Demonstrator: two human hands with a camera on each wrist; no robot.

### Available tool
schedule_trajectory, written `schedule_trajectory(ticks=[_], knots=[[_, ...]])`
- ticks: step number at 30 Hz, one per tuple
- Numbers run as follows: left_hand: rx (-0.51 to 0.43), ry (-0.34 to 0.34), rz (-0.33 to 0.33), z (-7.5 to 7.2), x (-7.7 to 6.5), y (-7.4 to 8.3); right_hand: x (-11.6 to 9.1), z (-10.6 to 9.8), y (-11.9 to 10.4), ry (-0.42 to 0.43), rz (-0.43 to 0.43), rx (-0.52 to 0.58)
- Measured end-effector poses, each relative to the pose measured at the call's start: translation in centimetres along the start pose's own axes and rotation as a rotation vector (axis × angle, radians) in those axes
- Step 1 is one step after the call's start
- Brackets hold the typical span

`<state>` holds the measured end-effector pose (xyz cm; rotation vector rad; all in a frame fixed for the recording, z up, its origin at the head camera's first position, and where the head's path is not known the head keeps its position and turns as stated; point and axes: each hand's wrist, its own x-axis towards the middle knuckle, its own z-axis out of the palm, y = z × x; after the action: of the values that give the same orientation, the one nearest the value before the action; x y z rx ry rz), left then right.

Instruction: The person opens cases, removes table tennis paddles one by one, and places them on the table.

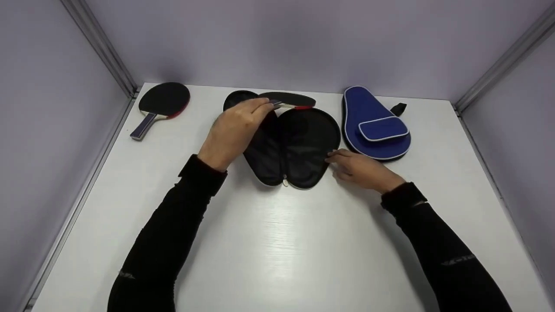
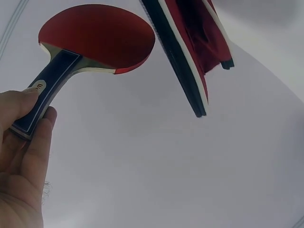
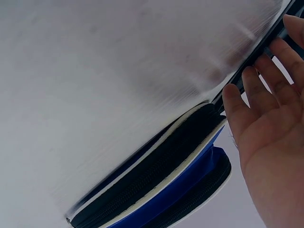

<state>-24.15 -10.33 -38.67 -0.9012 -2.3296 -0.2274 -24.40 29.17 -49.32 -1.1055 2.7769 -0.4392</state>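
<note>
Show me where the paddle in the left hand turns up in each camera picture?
Head: paddle upper middle, over the open black case.
Left wrist: paddle upper left, handle gripped by the left hand.
Right wrist: not in view.
Shared landmark: the white table.

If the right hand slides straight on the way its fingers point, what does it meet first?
Most likely the open black case: the right hand points left, its fingertips already at the case's right edge. Contact is unclear.

The worktop (image 1: pixel 277 251) under the hands is smooth, glossy white. The open case (image 1: pixel 299 147) between the hands shows matt black cloth lining. The paddle (image 2: pixel 95 35) in the left hand (image 1: pixel 232 130) has smooth red rubber. Beyond the right hand (image 1: pixel 362 171), the blue case (image 1: pixel 375 123) is woven cloth.
</note>
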Motion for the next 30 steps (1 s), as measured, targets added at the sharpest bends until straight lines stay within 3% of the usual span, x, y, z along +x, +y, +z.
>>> schedule_trajectory(ticks=[11,30], knots=[[-0.035,0.116,-0.078,-1.2,-0.5,-2.6,0.0,0.0,0.0,-0.016,0.007,-0.016],[-0.21,0.169,-0.375,-3.0,-2.1,-7.0,0.1,-0.1,-0.3,-0.027,0.034,0.007]])
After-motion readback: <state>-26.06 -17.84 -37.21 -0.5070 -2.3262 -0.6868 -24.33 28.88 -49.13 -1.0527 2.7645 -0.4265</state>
